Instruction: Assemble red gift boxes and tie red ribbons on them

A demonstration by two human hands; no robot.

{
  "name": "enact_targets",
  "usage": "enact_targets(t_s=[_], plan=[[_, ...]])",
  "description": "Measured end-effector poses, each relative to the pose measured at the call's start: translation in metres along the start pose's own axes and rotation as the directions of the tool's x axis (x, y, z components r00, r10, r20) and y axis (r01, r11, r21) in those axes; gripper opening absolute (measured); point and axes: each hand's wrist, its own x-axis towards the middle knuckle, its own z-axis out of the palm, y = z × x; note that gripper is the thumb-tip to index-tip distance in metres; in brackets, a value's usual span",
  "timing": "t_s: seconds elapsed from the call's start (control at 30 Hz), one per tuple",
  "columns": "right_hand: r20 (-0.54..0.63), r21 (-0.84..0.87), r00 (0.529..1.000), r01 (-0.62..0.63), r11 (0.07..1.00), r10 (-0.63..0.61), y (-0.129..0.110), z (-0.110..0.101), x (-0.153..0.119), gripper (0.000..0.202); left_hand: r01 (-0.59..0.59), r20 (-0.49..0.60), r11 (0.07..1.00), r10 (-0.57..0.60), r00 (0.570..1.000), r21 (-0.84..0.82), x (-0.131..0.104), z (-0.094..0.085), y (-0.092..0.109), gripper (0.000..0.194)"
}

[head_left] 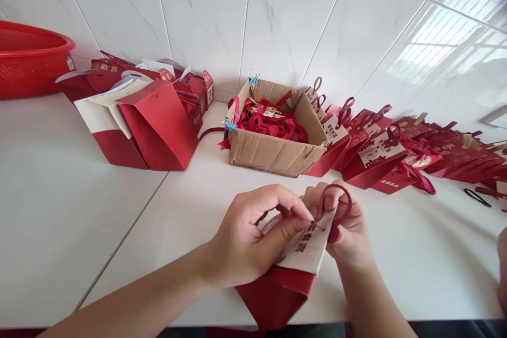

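Observation:
A red and white gift box (303, 253) with dark red lettering stands at the table's front edge, between my hands. A dark red strap loop (344, 190) rises from its top, where a small brass-coloured pin shows. My left hand (253, 237) pinches at the pin beside the strap, thumb and index finger together on the box's white face. My right hand (350, 227) grips the top of the box and the strap from the other side, its fingers partly hidden behind them.
Behind my hands, a cardboard box (277, 156) holds red ribbons. Red gift boxes (166, 121) stand left, near a red plastic basket (31, 68); more strapped boxes (380, 153) line the wall at right. Part of another person's hand (503, 264) shows at the right edge.

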Motion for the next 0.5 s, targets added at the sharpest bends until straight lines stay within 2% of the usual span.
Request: enact_targets(t_s=[0.3,0.37,0.43,0.5], plan=[[0.023,0.14,0.999,-0.039,0.989,0.037,0.003,-0.0004,-0.0027,0.027,-0.015,0.071,0.999,0.017,0.997,-0.031,-0.0019,-0.0027,-0.0022,0.009],[0.038,0.163,0.998,-0.058,0.985,0.052,0.0027,0.0001,-0.0026,0.026,0.024,0.088,0.999,-0.02,0.996,-0.042,-0.0031,-0.0024,-0.0031,0.008],[0.043,0.168,0.997,-0.065,0.984,0.059,0.002,0.0011,-0.0019,0.026,0.104,0.084,0.992,-0.098,0.992,-0.074,-0.0048,-0.0014,-0.0047,0.003],[0.045,0.161,0.997,-0.062,0.985,0.055,0.0012,0.0024,-0.0003,0.026,0.197,0.073,0.974,-0.189,0.979,-0.114,-0.0062,-0.0005,-0.0065,0.008]])
